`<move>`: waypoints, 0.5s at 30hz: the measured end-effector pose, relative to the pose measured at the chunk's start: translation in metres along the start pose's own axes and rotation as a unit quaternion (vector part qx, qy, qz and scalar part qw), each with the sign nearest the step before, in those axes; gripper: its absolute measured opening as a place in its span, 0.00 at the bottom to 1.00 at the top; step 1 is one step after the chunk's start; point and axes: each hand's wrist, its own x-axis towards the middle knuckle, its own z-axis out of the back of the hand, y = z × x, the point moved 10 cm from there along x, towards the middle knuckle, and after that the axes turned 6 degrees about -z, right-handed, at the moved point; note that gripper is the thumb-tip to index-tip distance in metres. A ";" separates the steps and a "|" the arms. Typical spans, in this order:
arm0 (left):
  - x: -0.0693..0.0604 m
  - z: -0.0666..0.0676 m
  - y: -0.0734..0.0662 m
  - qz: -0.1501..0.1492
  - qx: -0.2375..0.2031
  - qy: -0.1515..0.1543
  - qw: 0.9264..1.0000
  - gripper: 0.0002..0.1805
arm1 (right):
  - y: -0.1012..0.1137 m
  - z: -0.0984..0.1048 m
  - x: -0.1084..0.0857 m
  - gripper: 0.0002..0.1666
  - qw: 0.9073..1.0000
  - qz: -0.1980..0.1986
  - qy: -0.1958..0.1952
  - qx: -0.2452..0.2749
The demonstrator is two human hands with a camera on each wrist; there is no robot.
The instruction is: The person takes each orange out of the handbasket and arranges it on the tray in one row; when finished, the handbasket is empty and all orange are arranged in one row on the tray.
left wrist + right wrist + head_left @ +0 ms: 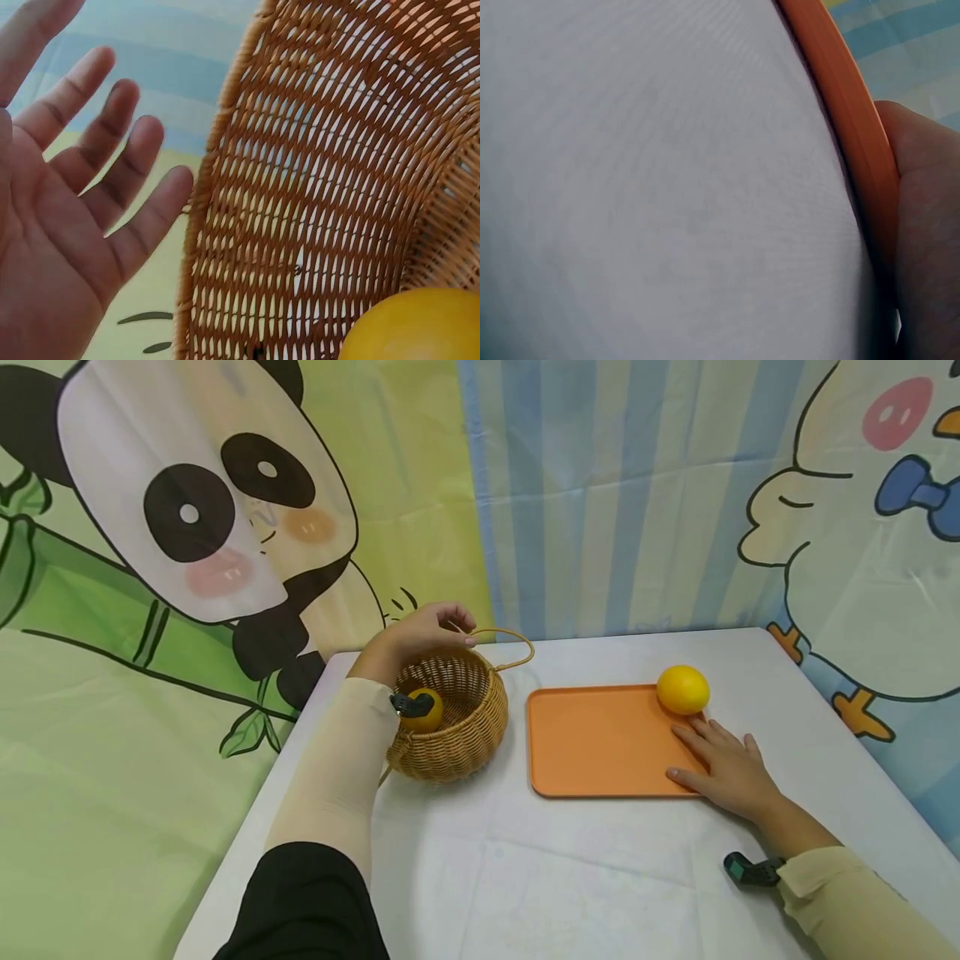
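Note:
A round wicker basket (450, 756) stands left of the orange tray (600, 743). My left hand (431, 631) is over the basket's far rim. In the left wrist view its fingers (154, 225) are spread and slightly bent, with nothing held; the little finger is at or very near the rim. Inside the basket lies a smooth yellow-orange fruit (431, 714), partly hidden by the wrist camera. My right hand (731, 772) rests with spread fingers over the tray's right edge. Just beyond its fingertips, a yellow fruit (683, 690) sits at the tray's far right corner.
A thin basket handle (528, 652) sticks out on the right side; part of another hangs at the near left. Everything stands on a white-covered table (555, 877). A cartoon-printed curtain (600, 493) rises behind the table's far edge.

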 end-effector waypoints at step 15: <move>-0.022 -0.022 0.036 0.130 0.083 0.206 0.966 0.31 | 0.000 0.000 0.000 0.55 1.000 0.006 0.000 0.001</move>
